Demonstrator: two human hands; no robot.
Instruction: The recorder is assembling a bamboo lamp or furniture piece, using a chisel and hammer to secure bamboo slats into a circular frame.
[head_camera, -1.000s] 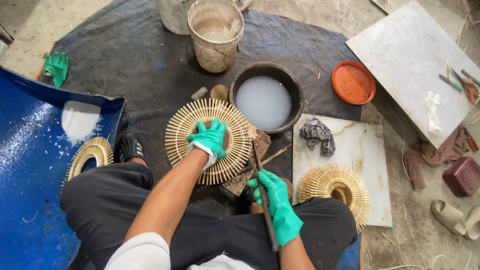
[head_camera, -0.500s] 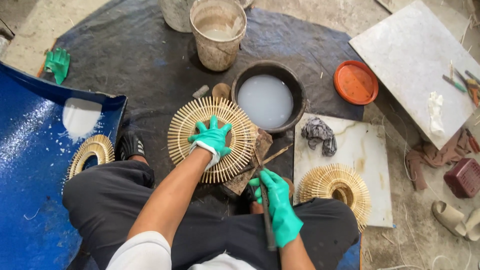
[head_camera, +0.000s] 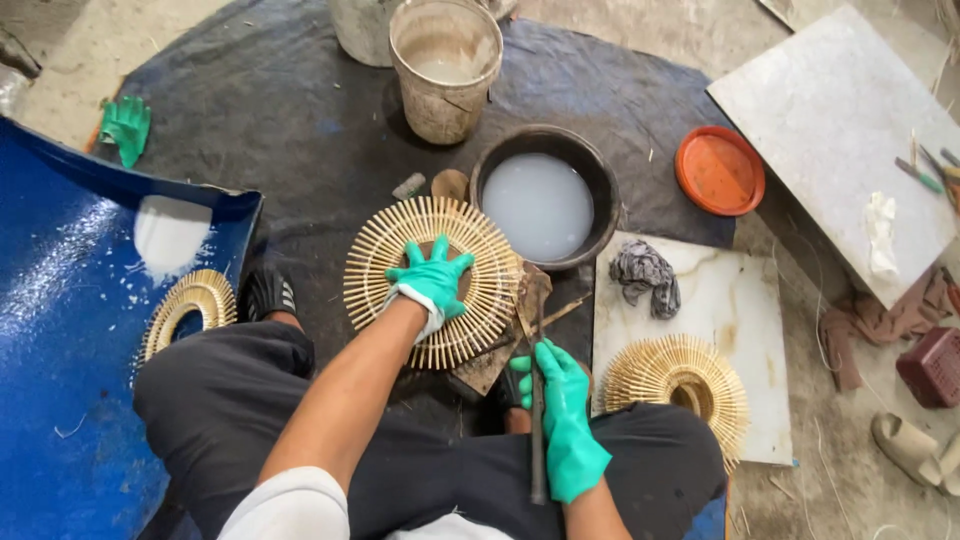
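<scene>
A dark tarp (head_camera: 250, 120) covers the floor, with a blue sheet (head_camera: 60, 380) at nine o'clock. A grey slab (head_camera: 830, 130) lies at two o'clock, and a white marble tile (head_camera: 740, 290) at three o'clock carries a second stick ring (head_camera: 680, 385) and a grey rag (head_camera: 645, 275). A black basin (head_camera: 545, 195) of milky liquid sits at twelve o'clock, just beyond the round stick ring (head_camera: 430, 280) at the centre. The left hand (head_camera: 432, 282), in a green glove, lies spread flat on that ring's middle. The right hand (head_camera: 565, 420), also gloved, is closed around a thin dark tool (head_camera: 538, 400), whose tip points toward the ring's edge.
</scene>
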